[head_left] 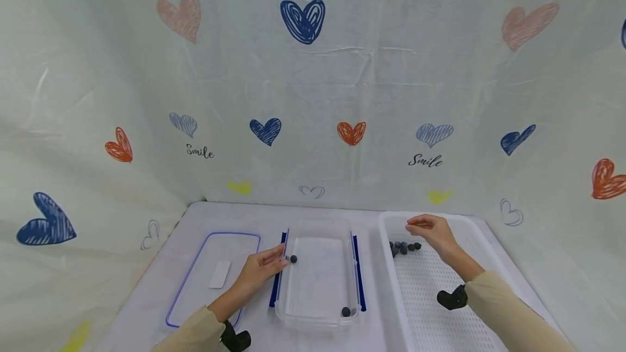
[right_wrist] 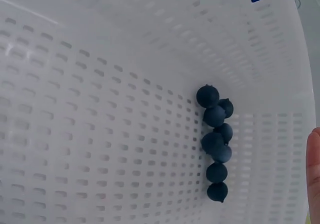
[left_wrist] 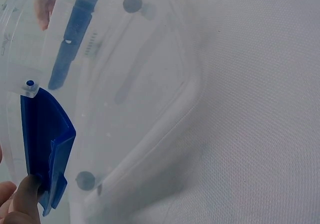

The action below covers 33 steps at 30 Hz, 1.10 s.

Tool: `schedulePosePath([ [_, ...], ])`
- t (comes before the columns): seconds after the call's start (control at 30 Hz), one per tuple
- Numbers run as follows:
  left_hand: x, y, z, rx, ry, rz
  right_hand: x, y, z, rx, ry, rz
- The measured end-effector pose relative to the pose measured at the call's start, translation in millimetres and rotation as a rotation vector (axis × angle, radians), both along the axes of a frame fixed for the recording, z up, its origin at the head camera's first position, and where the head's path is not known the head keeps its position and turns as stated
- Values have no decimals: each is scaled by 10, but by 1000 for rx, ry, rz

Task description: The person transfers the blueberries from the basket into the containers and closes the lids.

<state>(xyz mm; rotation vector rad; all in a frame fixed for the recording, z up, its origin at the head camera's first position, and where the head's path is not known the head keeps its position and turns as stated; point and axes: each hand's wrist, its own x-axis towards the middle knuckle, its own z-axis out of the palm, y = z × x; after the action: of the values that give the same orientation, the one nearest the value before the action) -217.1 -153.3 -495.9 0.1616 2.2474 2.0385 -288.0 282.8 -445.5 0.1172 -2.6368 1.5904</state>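
Note:
A clear plastic container point(head_left: 320, 322) with blue side latches stands in the middle of the table. My left hand point(head_left: 261, 270) grips its left side, fingertips against the blue latch point(left_wrist: 45, 144). Inside lie two blueberries, one point(head_left: 293, 258) near that hand and another point(head_left: 345, 312) at the near right corner. My right hand point(head_left: 434, 234) hovers over the far end of a white perforated basket point(head_left: 398, 297), its fingers and thumb loosely together with nothing seen between them. Several blueberries point(right_wrist: 215, 144) sit in a row along the basket's end wall.
Left of the container lies a clear lid point(head_left: 195, 270) with a blue rim and a white rectangle point(head_left: 219, 274) on it. A pale curtain point(head_left: 313, 80) printed with hearts hangs behind the white-covered table point(head_left: 195, 213).

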Motion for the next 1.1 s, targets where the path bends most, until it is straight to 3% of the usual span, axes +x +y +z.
schedulePosePath([
  [0.73, -17, -18, -29, 0, 1, -10, -81, 126, -379, 61, -2, -227],
  [1.1, -15, -9, -26, -2, -4, -7, -94, 225, -550, 127, -6, -247],
])
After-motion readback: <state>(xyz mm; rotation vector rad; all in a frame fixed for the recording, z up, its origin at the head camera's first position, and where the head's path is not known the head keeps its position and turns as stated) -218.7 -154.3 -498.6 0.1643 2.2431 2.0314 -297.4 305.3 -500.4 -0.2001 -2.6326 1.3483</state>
